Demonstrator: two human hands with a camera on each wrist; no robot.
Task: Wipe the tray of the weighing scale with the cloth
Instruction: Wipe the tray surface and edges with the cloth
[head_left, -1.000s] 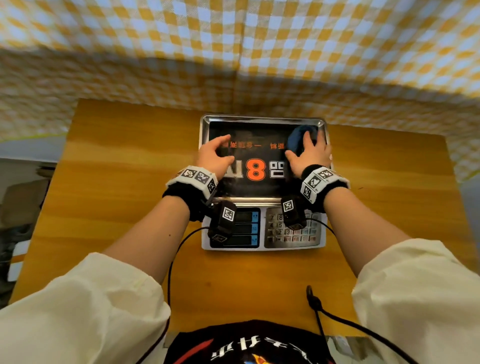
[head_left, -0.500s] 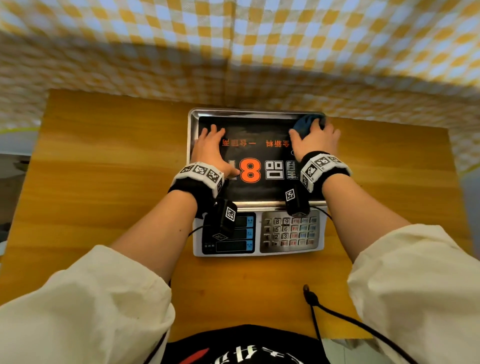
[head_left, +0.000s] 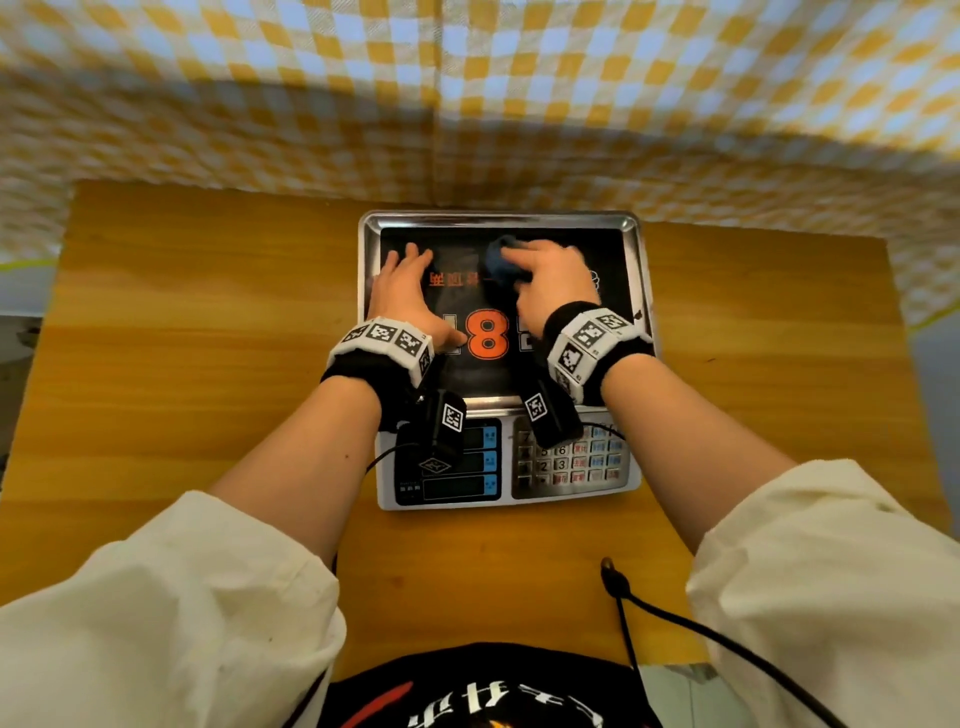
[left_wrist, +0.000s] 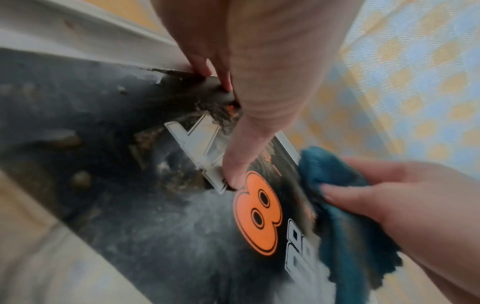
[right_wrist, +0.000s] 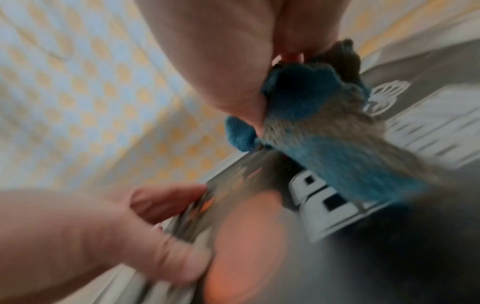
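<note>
A weighing scale (head_left: 571, 462) stands mid-table, its steel tray (head_left: 371, 228) lined with a black sheet bearing an orange 8 (head_left: 487, 335). My right hand (head_left: 550, 275) holds a blue cloth (head_left: 500, 265) (left_wrist: 337, 185) (right_wrist: 311, 115) pressed on the far middle of the tray, fingers curled over it. My left hand (head_left: 410, 283) lies flat on the tray's left side, fingers straight, thumb (left_wrist: 239, 164) touching the sheet beside the 8. Dusty smears (left_wrist: 161, 226) show on the sheet in the left wrist view.
The scale sits on a wooden table (head_left: 208, 312) against a yellow-checked cloth backdrop (head_left: 467, 104). A black cable (head_left: 675, 623) runs across the table's near right. The scale's keypad (head_left: 571, 462) and displays (head_left: 457, 467) face me.
My right hand has slid the cloth leftward from the tray's far right corner to its far middle. The left hand stays pressed on the left side.
</note>
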